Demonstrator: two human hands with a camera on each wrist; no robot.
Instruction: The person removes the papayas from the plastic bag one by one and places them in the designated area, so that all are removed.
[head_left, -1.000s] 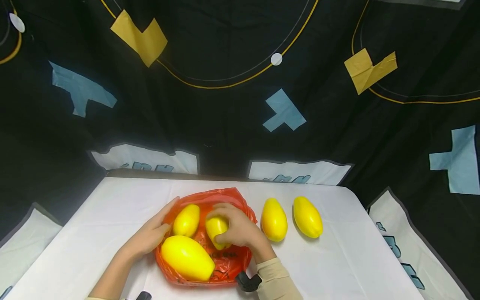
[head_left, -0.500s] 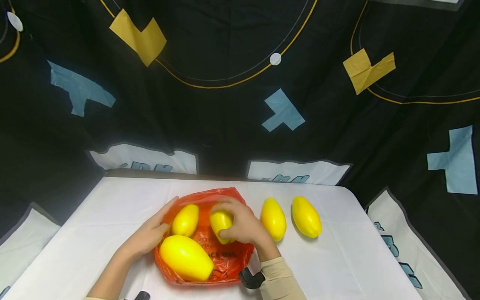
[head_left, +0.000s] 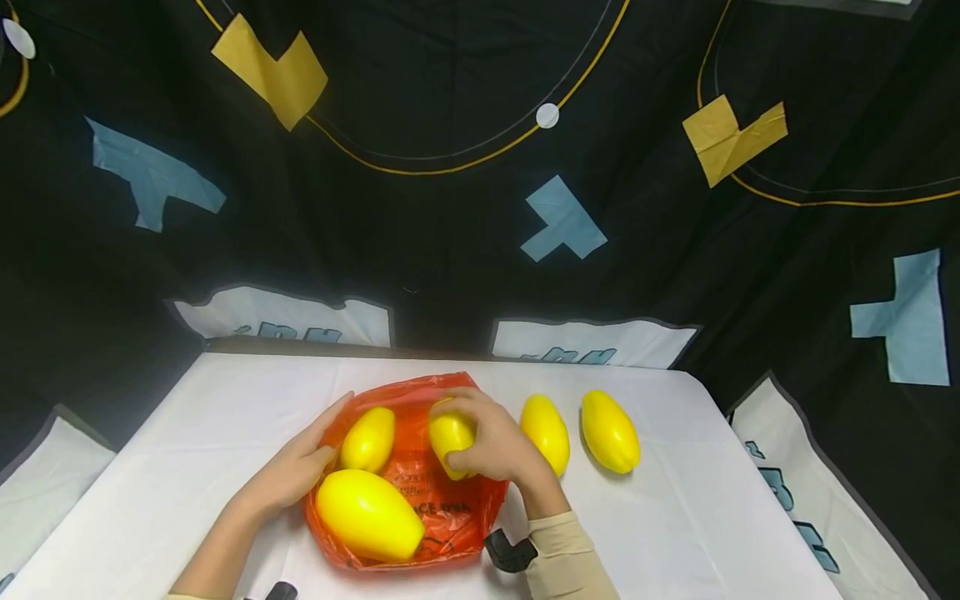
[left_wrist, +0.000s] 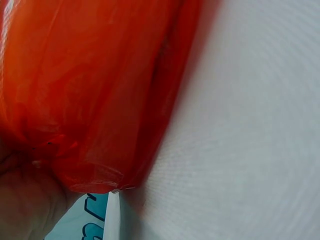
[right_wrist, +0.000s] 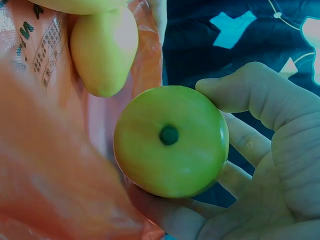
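Observation:
A red plastic bag (head_left: 405, 467) lies spread on the white table, its mouth facing up. My left hand (head_left: 288, 467) holds the bag's left rim, thumb on the inner side; the left wrist view shows the red film bunched at the hand (left_wrist: 30, 200). Over the bag's right half, my right hand (head_left: 491, 437) grips a yellow mango (head_left: 448, 433) between thumb and fingers. Its rounded end with a dark stem stub (right_wrist: 169, 135) faces the right wrist camera. Inside the bag rest a smaller mango (head_left: 368, 440) and a larger one (head_left: 369, 512).
Right of the bag, two more yellow mangoes (head_left: 545, 432) (head_left: 611, 432) lie on the white table (head_left: 675, 517). A black cloth (head_left: 450, 250) with tape-like shapes hangs behind the table's far edge.
My right hand has shifted right with the mango, toward the bag's right rim. The left hand keeps its place on the left rim. The head view has drifted slightly.

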